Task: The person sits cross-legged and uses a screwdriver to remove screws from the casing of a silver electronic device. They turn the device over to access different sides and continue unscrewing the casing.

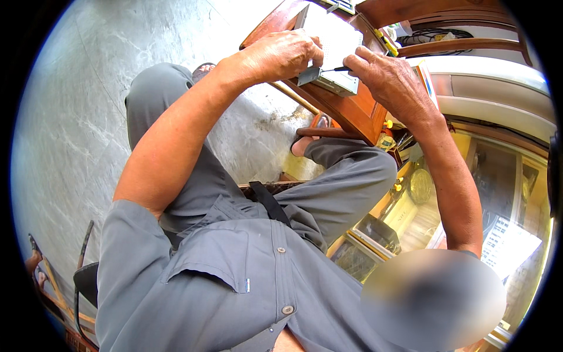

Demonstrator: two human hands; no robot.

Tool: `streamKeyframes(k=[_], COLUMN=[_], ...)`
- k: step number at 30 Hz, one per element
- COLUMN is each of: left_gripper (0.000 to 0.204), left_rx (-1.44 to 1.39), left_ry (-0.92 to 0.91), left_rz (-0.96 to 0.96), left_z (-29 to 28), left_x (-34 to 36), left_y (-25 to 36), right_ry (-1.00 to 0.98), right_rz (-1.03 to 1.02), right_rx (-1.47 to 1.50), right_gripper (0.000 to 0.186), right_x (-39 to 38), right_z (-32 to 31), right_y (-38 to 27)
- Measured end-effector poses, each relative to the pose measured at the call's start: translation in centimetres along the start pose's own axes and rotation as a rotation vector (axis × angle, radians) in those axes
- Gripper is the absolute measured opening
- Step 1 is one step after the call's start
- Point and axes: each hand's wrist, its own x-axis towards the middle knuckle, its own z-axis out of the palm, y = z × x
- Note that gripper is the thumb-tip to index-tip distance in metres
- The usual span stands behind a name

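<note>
A pale metal box rests on a reddish-brown wooden stool or small table, with a small grey metal plate at its near left corner. My left hand is closed, its fingers bent down against the left edge of the box just above that plate. From the right, my right hand grips a thin tool with a black handle, which looks like a screwdriver. Its tip points left and reaches the near end of the box. Whether the tip sits on a screw is too small to tell.
The wooden top has its near corner by my knee. Yellow-handled tools and black cables lie beyond my right hand. To the right stands a glass-fronted cabinet with a paper sheet. A grey floor spreads at left.
</note>
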Motion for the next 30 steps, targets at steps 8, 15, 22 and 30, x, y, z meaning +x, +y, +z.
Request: streamKeyframes(k=[8,15,22,30], left_gripper=[0.025,0.029,0.030,0.031], left_rx=[0.019,0.060,0.028,0.055], left_ry=[-0.048,-0.042,0.005,-0.038], left_rz=[-0.003,0.039,0.029,0.074], left_z=[-0.9,-0.8,0.0,-0.9], left_x=[-0.1,0.6,0.2,-0.3], left_y=[0.7,0.7,0.0,0.6], right_ry=[-0.095,-0.193,0.054,-0.011], right_rz=[0.151,0.551,0.029,-0.016], right_rx=[0.225,0.656,0.083,0.159], right_gripper=[0.018,0.042,0.009,0.014], right_x=[0.9,1.1,0.3,0.8], right_z=[-0.9,-1.5,-0.2,-0.9], right_y=[-0.2,-1.0,-0.1,-0.2])
